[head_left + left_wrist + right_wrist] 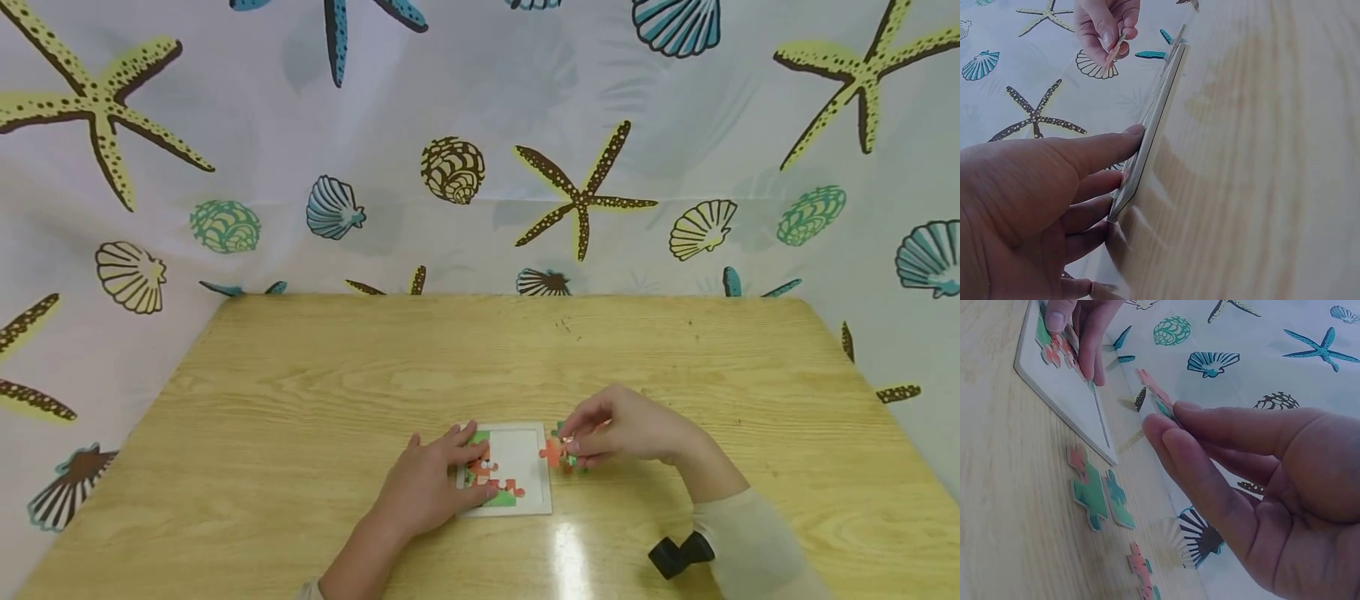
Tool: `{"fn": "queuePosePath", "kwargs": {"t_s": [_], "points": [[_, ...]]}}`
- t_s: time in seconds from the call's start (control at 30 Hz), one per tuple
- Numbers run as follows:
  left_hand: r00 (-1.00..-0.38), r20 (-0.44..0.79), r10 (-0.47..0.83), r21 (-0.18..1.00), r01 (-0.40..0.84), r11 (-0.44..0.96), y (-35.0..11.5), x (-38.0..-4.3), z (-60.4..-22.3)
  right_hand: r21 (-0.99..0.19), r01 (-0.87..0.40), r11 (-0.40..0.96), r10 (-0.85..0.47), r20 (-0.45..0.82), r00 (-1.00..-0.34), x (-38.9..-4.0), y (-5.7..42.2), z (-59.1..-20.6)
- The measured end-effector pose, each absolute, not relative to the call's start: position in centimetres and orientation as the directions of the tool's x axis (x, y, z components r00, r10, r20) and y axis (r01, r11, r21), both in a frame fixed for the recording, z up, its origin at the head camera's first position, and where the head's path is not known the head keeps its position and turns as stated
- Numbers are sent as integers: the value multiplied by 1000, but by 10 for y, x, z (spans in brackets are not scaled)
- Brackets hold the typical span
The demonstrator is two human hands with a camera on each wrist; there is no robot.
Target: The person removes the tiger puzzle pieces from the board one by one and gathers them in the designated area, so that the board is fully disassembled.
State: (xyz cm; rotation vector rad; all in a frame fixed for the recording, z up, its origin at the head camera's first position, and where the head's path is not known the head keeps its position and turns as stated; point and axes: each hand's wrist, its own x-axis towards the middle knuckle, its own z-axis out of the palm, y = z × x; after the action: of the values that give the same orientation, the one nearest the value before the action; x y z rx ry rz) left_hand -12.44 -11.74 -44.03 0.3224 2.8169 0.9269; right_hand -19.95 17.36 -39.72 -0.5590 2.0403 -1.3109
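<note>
A shallow white puzzle tray [547,492] lies on the table, with joined red and green pieces [504,493] along its left and lower parts. My left hand [423,485] rests across the tray's left side, its fingers fairly straight and touching the pieces and edge. In the left wrist view, its thumb [1110,150] lies on the tray's near edge. Just right of the tray, my right hand [637,427] pinches a red and green puzzle piece [1157,392] between thumb and fingertips, above the table. The fingers partly hide that piece.
Loose pieces lie on the table beside the tray: a green and red one [1089,490], a narrower green one [1120,501] and a red one [1141,569]. A cloth [465,108] with shells and starfish hangs behind the wooden table [322,375]. A black device [678,554] sits at my right wrist.
</note>
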Motion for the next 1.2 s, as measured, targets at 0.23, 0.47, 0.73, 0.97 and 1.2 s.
{"fn": "queuePosePath", "kwargs": {"t_s": [0.23, 0.47, 0.73, 0.97, 1.2], "points": [[-964, -73, 255, 597, 163, 786, -118, -126, -442, -914, 14, 406, -639, -295, -710, -200, 180, -394], [-966, -64, 250, 598, 164, 785, -119, -129, -439, -890, -23, 456, -629, -304, -715, -204, 185, -390], [-967, -76, 244, 609, 149, 779, -120, -127, -440, -865, -35, 501, -630, -336, -700, -204, 193, -388], [-966, -76, 249, 611, 152, 777, -118, -126, -442, -809, -33, 587, -575, -388, -720, -203, 200, -389], [-967, -83, 241, 613, 142, 777, -117, -126, -441, -788, 4, 616, -537, -423, -729, -202, 204, -389]]}}
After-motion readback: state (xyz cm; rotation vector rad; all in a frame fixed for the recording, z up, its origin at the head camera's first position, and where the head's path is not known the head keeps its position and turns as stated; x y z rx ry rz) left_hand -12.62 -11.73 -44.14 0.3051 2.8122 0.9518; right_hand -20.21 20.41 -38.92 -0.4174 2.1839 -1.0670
